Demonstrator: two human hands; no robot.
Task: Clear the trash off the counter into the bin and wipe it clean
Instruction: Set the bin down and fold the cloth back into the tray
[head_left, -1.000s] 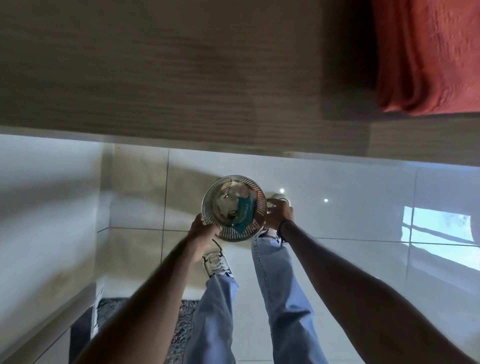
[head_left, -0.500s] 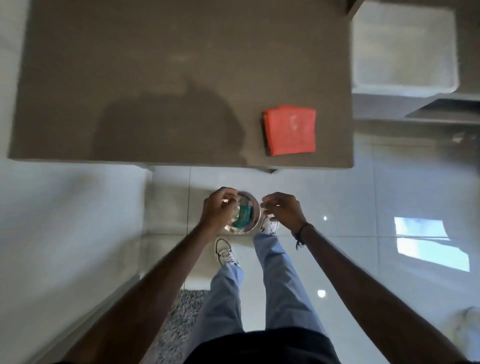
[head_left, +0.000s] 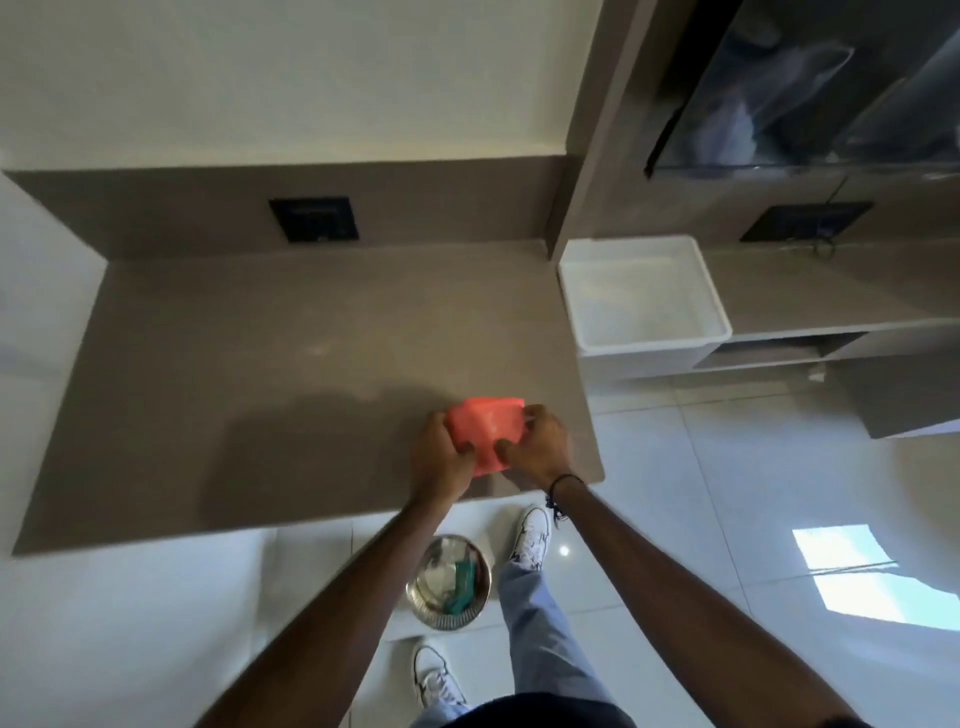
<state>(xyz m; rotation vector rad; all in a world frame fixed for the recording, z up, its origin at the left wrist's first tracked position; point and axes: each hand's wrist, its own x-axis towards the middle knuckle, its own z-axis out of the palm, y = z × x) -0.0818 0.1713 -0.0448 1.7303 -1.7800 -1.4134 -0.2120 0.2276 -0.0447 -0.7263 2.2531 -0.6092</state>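
While half a second ago both hands sat down at the bin rim, now up on the counter (head_left: 260, 395) and closed on the cloth (head_left: 485, 431). Left hand (head_left: 441, 460) gripping the cloth's left edge, fingers curled over it; right hand (head_left: 535, 447) pinching the right side, thumb and fingertips pressed into the fabric. Bunched and lifted a little between the two, no longer the flat folded square seen lying near the counter's right front corner. Probably being opened out or gathered for wiping, though which cannot be told.

Further out: bin (head_left: 449, 582) standing on the floor tiles just below the counter edge, between the forearms, beside the right leg, with white crumpled paper and a teal wrapper inside. Released, then, and set down. Counter surface bare of trash as far as visible, only a faint pale smear near the middle. White tub (head_left: 644, 291) on the lower shelf to the right, well apart from the cloth.

Meaning for the task: clearing looks finished, trash in the bin; wiping about to begin. Next call: press the cloth flat and sweep across the surface, that smear included.
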